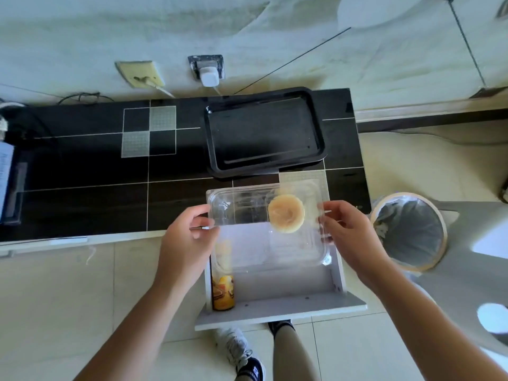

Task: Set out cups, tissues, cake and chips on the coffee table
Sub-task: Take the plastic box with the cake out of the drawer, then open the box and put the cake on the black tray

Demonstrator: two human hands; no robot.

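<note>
A clear plastic clamshell box [247, 213] with one round pale cake [286, 217] inside is held in the air above an open white drawer [277, 306]. My left hand [189, 237] grips the box's left edge. My right hand [346, 229] grips its right edge. A yellow chips can [223, 291] lies along the drawer's left side, partly hidden under the box. A black tray [265, 132] rests on the dark table top [90, 171], just beyond the box.
A bin with a grey bag [409, 229] stands on the floor right of the drawer. Wall sockets with a white plug [209, 75] sit behind the table. My shoes [242, 353] are on the tiled floor below the drawer front.
</note>
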